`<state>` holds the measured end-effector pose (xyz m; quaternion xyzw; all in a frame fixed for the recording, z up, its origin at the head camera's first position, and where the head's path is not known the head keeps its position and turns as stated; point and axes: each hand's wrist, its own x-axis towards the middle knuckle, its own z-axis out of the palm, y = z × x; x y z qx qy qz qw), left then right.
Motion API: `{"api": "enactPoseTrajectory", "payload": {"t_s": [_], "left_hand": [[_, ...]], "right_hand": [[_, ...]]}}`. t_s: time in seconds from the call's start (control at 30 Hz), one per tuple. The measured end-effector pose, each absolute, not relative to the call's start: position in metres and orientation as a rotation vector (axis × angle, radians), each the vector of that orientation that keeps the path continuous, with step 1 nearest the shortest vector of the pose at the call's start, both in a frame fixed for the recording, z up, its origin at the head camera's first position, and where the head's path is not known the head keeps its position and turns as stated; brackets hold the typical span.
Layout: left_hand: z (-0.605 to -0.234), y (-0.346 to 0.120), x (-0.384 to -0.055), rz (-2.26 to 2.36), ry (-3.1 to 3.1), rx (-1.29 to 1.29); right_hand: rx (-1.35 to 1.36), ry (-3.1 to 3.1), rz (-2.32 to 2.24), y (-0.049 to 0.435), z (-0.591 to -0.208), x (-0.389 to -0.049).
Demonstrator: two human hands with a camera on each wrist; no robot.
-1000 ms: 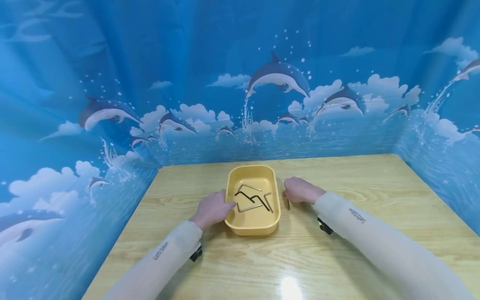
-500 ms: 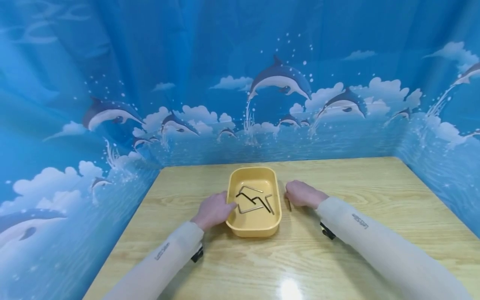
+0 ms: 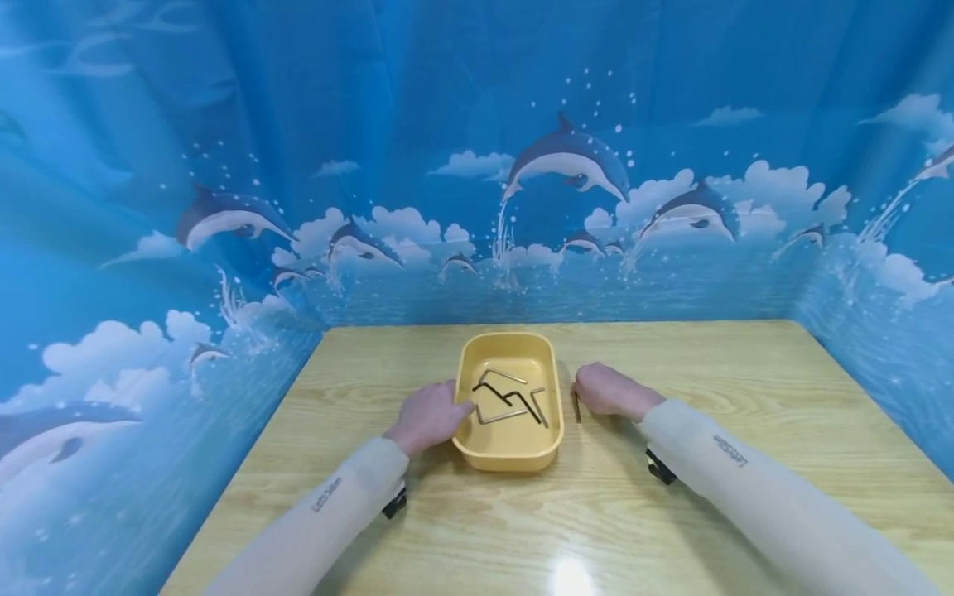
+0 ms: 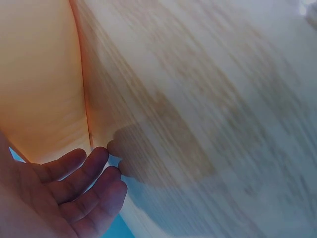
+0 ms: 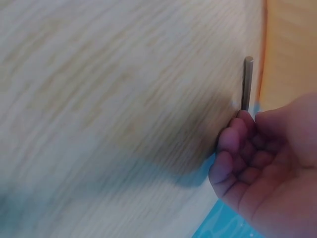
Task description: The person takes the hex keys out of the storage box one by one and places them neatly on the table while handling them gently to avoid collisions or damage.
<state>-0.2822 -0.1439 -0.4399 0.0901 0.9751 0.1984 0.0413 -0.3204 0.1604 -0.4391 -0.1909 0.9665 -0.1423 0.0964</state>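
Note:
A yellow plastic bin (image 3: 509,463) stands on the table with several L-shaped hex keys inside, some silver and some black. One silver hex key (image 3: 501,415) lies near the front of its floor. My left hand (image 3: 426,418) holds the bin's left side, thumb over the rim and fingers outside; in the left wrist view the fingers (image 4: 81,173) bend beside the outer wall. Right of the bin, my right hand (image 3: 609,391) pinches another hex key (image 5: 247,84) low at the table surface. Its straight end sticks out past the fingertips; the rest is hidden by the hand.
The wood-grain table (image 3: 477,530) runs up to a blue curtain (image 3: 417,74) printed with dolphins, at the back and both sides. A bright light reflection shows on the tabletop near the front.
The head view has shifted slightly. Both hands stay at their places, the left on the bin and the right on the hex key; the hex keys inside lie as before.

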Motion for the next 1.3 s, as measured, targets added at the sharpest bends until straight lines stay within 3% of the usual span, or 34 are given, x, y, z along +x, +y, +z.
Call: {"api": "enactPoseTrajectory", "payload": {"t_s": [0.23, 0.77, 1.3], "left_hand": [[-0.439, -0.145, -0.281, 0.606, 2.975, 0.287], [-0.433, -0.150, -0.279, 0.596, 2.999, 0.273], [-0.438, -0.147, -0.281, 0.583, 3.023, 0.327]], "right_hand": [[-0.521, 2.821, -0.411, 0.161, -0.427, -0.319], [-0.661, 2.766, -0.320, 0.109, -0.337, -0.311], [-0.857, 2.594, 0.079, 0.036, -0.340, -0.317]]}}
